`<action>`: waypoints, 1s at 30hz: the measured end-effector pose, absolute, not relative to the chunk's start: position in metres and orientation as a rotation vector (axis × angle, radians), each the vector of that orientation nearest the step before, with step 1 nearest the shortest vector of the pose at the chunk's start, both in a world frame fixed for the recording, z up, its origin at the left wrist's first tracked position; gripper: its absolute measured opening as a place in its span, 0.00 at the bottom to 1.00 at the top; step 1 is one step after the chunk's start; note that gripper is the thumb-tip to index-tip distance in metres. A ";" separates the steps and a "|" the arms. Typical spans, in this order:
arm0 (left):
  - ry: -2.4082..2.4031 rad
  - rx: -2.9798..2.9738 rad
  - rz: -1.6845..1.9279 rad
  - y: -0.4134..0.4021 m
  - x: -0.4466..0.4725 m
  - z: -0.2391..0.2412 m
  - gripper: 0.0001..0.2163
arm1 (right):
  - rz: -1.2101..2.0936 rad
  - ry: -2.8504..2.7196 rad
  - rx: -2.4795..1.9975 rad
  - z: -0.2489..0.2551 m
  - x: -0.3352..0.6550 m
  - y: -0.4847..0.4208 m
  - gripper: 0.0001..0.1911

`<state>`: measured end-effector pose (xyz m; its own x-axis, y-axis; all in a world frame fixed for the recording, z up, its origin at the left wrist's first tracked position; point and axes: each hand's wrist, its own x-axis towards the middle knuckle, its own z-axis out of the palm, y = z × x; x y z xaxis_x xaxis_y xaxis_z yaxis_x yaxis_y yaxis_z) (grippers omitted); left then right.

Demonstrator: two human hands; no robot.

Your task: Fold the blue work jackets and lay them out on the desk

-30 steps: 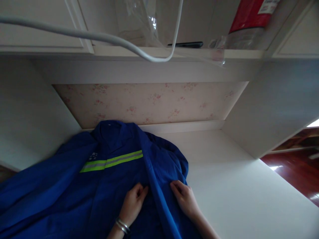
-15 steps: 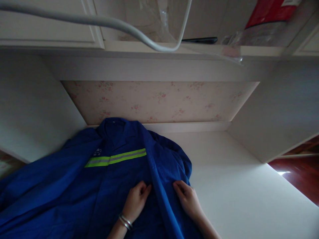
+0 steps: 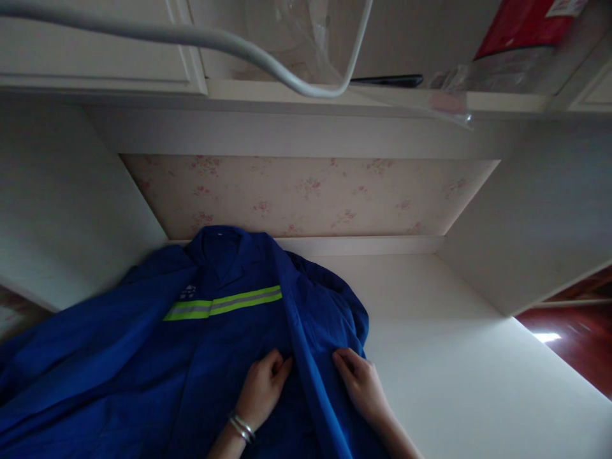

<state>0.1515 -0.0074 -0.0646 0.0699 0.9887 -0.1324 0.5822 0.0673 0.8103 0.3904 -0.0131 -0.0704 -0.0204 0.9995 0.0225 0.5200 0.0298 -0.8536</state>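
Note:
A blue work jacket (image 3: 143,357) with a yellow-green reflective stripe (image 3: 222,303) lies spread on a white desk (image 3: 459,376), collar toward the back wall. My left hand (image 3: 261,389), with bracelets on the wrist, has its fingers curled and pinches the fabric just left of the jacket's front edge. Just right of that edge, my right hand (image 3: 361,382) rests on the cloth with its fingers bent onto it. A raised fold of the front edge runs between the two hands.
The desk sits in a white alcove with flowered wallpaper (image 3: 306,191) behind it. A shelf (image 3: 382,102) above holds clear plastic, a dark flat object and a red package (image 3: 521,25). A white cable (image 3: 201,38) hangs overhead. Dark red floor (image 3: 574,338) shows at right.
The view has shifted slightly, so the scene sits a little to the right and lower. Both hands stay on the jacket's front edge with almost no movement.

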 end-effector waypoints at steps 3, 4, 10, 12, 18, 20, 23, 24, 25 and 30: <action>1.603 1.615 0.688 -0.008 0.152 -0.063 0.17 | 0.898 -1.623 -1.561 -0.070 0.390 -0.013 0.22; 1.602 1.620 0.686 -0.009 0.153 -0.063 0.17 | 0.900 -1.624 -1.559 -0.070 0.390 -0.012 0.22; 1.596 1.636 0.676 -0.008 0.153 -0.059 0.16 | 0.897 -1.616 -1.578 -0.072 0.390 -0.013 0.22; 1.598 1.636 0.674 -0.009 0.152 -0.060 0.16 | 0.895 -1.618 -1.574 -0.074 0.391 -0.013 0.22; 1.600 1.637 0.685 -0.009 0.152 -0.062 0.16 | 0.883 -1.623 -1.564 -0.074 0.391 -0.012 0.22; 1.599 1.637 0.687 -0.009 0.153 -0.061 0.16 | 0.887 -1.619 -1.570 -0.072 0.390 -0.012 0.22; 1.598 1.640 0.689 -0.009 0.153 -0.059 0.16 | 0.890 -1.617 -1.573 -0.070 0.389 -0.012 0.22; 1.598 1.642 0.691 -0.009 0.153 -0.058 0.16 | 0.893 -1.616 -1.574 -0.070 0.389 -0.012 0.22; 1.598 1.643 0.694 -0.009 0.153 -0.058 0.16 | 0.897 -1.615 -1.577 -0.070 0.389 -0.012 0.22; 1.602 1.646 0.704 -0.009 0.153 -0.059 0.15 | 0.914 -1.622 -1.571 -0.071 0.390 -0.011 0.22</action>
